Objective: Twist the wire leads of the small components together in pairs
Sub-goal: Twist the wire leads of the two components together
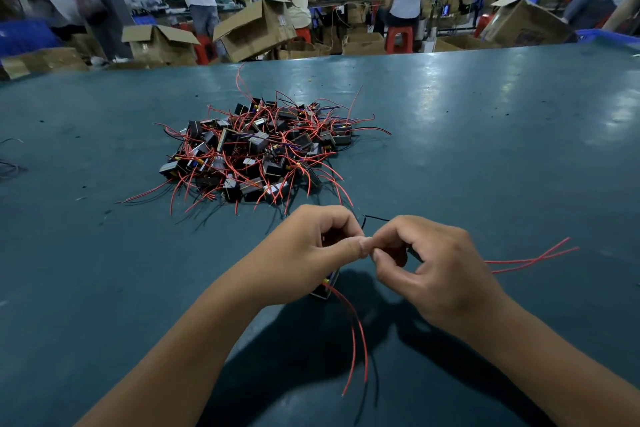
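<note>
Two hands low at centre, over a dark teal tabletop point(485, 135). At about ten o'clock from them, a heap of small components point(256, 152): black blocks tangled in red leads, resting on the tabletop, well apart from the fingers. Left hand point(311, 253) curled, thumb and forefinger pinched, tips meeting those of the other hand; whatever sits between the tips too small to make out. Under its palm, at six o'clock, one held component point(327, 288), partly hidden, with two red leads point(356, 340) trailing down toward six o'clock. Right hand point(433, 267) likewise curled, thumb and forefinger pinched at the meeting point. Thin black wire point(377, 217) showing just above the knuckles at twelve o'clock. Further right, at three o'clock, a second pair of red leads point(533, 258) running out from behind the right hand across the tabletop. Beyond the far edge, cardboard boxes point(256, 28) and seated people, blurred.
</note>
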Action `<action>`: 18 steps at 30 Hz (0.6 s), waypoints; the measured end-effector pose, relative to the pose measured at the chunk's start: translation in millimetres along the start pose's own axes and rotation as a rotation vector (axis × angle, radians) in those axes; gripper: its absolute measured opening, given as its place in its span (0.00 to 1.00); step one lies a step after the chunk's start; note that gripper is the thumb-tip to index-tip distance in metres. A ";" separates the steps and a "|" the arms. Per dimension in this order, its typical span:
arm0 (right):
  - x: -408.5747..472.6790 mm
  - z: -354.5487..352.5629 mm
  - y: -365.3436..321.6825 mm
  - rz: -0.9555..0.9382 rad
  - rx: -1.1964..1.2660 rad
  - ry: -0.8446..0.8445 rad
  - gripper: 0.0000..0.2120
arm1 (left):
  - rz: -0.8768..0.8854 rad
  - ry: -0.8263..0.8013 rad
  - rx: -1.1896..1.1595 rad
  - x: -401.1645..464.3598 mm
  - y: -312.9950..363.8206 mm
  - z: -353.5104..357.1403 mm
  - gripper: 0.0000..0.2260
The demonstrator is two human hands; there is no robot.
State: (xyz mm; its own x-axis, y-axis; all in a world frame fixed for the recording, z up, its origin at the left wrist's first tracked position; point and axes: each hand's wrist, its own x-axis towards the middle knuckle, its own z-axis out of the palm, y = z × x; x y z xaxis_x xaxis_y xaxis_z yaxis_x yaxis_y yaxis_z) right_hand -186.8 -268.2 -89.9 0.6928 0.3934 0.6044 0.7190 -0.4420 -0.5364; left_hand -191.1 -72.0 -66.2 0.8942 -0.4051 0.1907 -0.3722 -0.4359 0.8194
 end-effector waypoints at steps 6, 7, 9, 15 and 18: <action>0.5 1.7 -2.5 -0.042 -0.073 0.022 0.01 | -0.283 0.029 -0.358 3.1 5.9 7.8 0.09; 0.7 1.9 -2.7 -0.058 -0.093 0.021 0.01 | -0.325 0.033 -0.387 3.4 6.2 8.9 0.08; 1.3 2.5 -2.5 -0.078 -0.114 0.018 0.01 | -0.367 0.052 -0.389 3.6 6.1 10.5 0.08; 2.2 1.5 1.3 -0.012 -0.012 0.043 0.03 | 0.048 0.219 0.044 2.3 1.8 -0.4 0.04; 2.5 1.4 2.0 0.032 0.029 0.053 0.05 | 0.265 0.242 0.245 0.4 -0.3 -10.2 0.05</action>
State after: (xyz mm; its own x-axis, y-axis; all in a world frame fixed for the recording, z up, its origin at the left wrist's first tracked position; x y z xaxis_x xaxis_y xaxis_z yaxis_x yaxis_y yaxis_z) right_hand -183.6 -267.0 -90.3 0.7117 0.3359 0.6170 0.6987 -0.4297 -0.5720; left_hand -188.1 -63.9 -60.8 0.7812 -0.3414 0.5226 -0.6190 -0.5321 0.5777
